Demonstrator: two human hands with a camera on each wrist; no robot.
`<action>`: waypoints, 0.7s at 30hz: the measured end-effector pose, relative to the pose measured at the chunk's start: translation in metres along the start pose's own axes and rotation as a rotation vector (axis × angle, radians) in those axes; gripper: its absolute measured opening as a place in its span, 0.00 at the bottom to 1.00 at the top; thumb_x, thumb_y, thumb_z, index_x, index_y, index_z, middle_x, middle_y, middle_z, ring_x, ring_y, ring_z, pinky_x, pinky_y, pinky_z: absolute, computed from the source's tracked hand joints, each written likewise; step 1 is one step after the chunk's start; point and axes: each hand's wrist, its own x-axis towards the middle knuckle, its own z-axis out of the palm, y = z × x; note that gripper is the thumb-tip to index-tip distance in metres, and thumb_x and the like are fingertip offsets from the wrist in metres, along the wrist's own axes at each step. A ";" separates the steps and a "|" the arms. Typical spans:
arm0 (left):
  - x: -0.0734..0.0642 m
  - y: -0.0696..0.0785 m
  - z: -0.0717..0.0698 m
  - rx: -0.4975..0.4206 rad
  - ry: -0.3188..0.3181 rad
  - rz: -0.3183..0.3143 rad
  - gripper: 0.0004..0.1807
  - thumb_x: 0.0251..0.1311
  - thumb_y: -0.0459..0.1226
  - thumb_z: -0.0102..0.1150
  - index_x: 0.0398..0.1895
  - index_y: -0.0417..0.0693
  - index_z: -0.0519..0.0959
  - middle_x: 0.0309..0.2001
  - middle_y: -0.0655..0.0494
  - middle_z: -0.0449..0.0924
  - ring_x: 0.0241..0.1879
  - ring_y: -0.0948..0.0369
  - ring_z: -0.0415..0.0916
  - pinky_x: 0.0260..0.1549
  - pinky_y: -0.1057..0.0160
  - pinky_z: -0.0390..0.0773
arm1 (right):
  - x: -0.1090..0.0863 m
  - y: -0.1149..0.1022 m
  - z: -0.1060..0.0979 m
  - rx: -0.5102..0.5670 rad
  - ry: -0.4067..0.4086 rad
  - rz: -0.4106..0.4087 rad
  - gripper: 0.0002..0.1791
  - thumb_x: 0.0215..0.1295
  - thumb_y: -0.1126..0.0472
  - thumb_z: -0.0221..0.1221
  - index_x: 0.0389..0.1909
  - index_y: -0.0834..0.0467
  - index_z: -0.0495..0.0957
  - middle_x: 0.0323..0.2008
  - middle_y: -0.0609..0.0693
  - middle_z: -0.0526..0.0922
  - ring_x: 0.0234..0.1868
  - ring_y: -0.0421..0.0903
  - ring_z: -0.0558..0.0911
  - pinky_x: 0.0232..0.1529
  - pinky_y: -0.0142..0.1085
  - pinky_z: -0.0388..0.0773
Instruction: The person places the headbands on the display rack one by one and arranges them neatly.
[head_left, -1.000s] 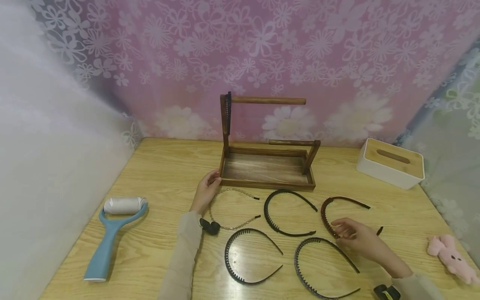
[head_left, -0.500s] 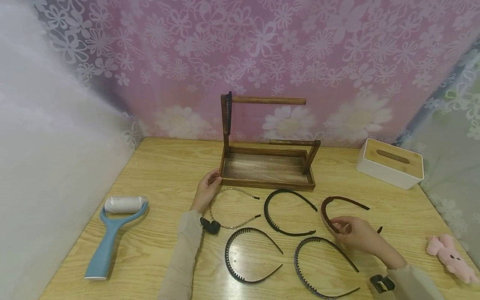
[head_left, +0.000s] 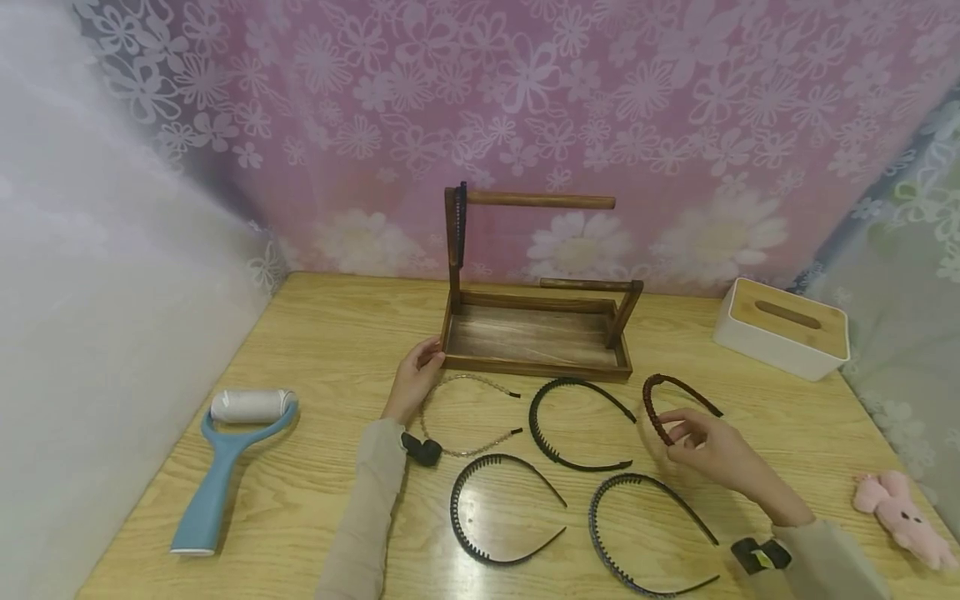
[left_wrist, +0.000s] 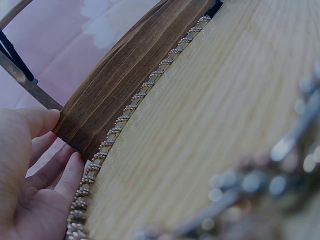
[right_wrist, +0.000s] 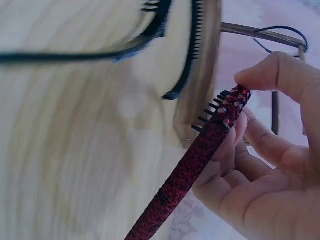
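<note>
My right hand point(head_left: 708, 450) pinches a dark red beaded headband point(head_left: 651, 408) between thumb and fingers, raised off the table. In the right wrist view the thumb presses its studded top point(right_wrist: 234, 107), with short comb teeth showing at one side. My left hand point(head_left: 414, 379) holds the front left corner of a dark wooden stand point(head_left: 536, 367), thumb on the corner and fingers along the end. One black headband point(head_left: 461, 225) hangs on the stand's upper bar. Beside my left hand lies a beaded clear headband point(head_left: 468, 454). A black toothed headband point(head_left: 534, 421) lies in front of the stand.
Nearer the front lie another black headband point(head_left: 456, 517) and a grey-blue toothed one point(head_left: 596, 533). A blue-handled lint roller point(head_left: 213, 492) lies at left. A white tissue box with a wooden lid point(head_left: 780, 329) stands back right; a pink plush toy point(head_left: 903, 521) lies right.
My right hand has closed on the dark red headband and lifted it off the table, slightly away from me. The left hand stays at the stand's corner.
</note>
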 end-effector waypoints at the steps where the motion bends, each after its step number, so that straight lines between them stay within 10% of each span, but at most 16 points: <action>1: 0.000 0.000 0.000 -0.001 -0.001 -0.002 0.23 0.72 0.37 0.51 0.68 0.45 0.68 0.64 0.42 0.71 0.65 0.48 0.69 0.66 0.50 0.69 | 0.001 -0.001 -0.002 0.022 0.001 -0.001 0.21 0.62 0.67 0.61 0.56 0.66 0.75 0.36 0.54 0.81 0.27 0.32 0.72 0.22 0.30 0.70; 12: 0.001 -0.001 -0.002 0.004 -0.019 -0.004 0.23 0.72 0.37 0.51 0.69 0.45 0.67 0.64 0.43 0.70 0.65 0.48 0.69 0.66 0.49 0.70 | 0.013 0.003 -0.018 0.433 0.113 0.104 0.23 0.75 0.57 0.52 0.67 0.55 0.63 0.40 0.25 0.76 0.42 0.24 0.78 0.41 0.21 0.78; 21: 0.001 -0.003 -0.002 -0.001 -0.018 -0.003 0.23 0.72 0.37 0.51 0.69 0.44 0.68 0.64 0.42 0.70 0.65 0.48 0.69 0.66 0.49 0.69 | 0.029 0.006 -0.028 0.880 0.147 -0.016 0.15 0.75 0.62 0.49 0.57 0.42 0.68 0.46 0.32 0.78 0.45 0.27 0.77 0.42 0.21 0.78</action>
